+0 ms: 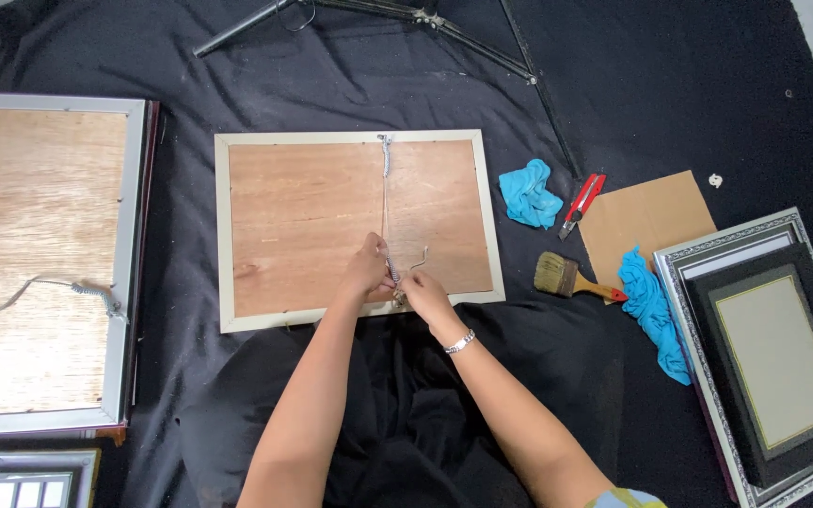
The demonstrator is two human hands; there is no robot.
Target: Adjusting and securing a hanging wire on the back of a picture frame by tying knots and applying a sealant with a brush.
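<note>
Both hands (397, 282) on frame wire (386, 202)

Two hands: left hand (366, 270), right hand (424, 293). Two frames lying back up: middle frame (358, 229), big frame (44, 263) at left. One framed picture (772, 355) face up at right. Two blue cloths (530, 193) (652, 310). One paintbrush (571, 278). One red cutter (581, 202). One cardboard piece (646, 219).
</note>
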